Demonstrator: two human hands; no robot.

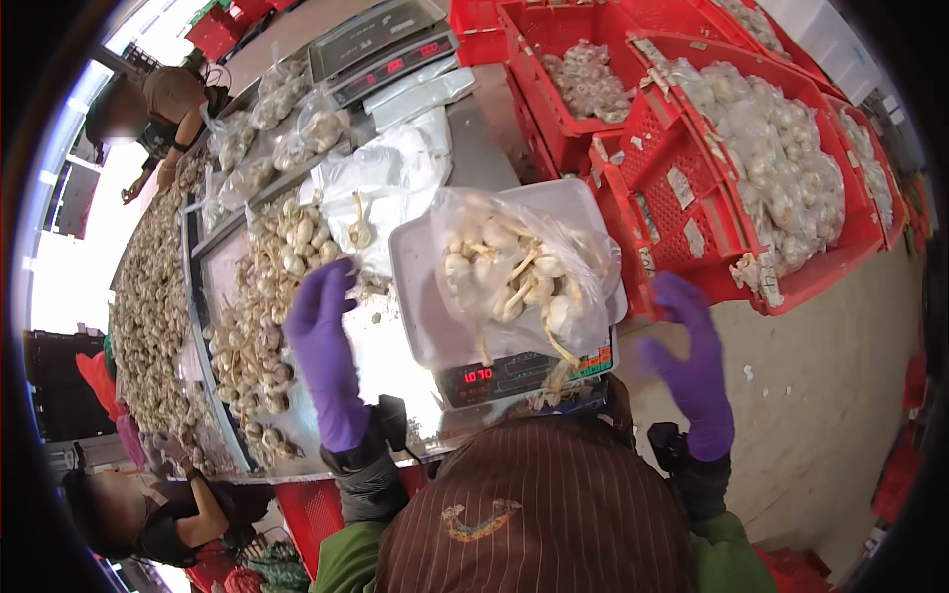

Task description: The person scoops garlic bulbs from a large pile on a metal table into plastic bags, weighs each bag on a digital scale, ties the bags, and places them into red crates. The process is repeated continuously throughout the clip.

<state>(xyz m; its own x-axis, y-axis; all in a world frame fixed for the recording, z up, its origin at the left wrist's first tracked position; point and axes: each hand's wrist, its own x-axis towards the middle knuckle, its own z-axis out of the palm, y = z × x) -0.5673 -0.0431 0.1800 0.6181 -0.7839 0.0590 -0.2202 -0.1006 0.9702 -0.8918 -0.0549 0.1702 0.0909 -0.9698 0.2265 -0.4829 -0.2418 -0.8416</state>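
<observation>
A clear plastic bag of garlic bulbs (519, 274) lies on the pan of a digital scale (419, 326), some stems poking out over the lit display. My left hand (326, 348), in a purple glove, is raised left of the scale with fingers apart and nothing in it. To the right of the scale my right hand (686, 363), gloved alike and slightly blurred, is also spread and holds nothing. Beyond the scale's left corner, one garlic bulb (359, 233) rests on a stack of clear plastic bags (404, 159). Loose garlic bulbs (259, 356) are heaped to the left.
Red plastic crates (667, 200) with bagged garlic stand at the right and back right. A second scale (378, 44) is at the back, near filled bags (282, 96). A long bed of garlic (152, 319) runs along the far left, where co-workers (178, 511) stand.
</observation>
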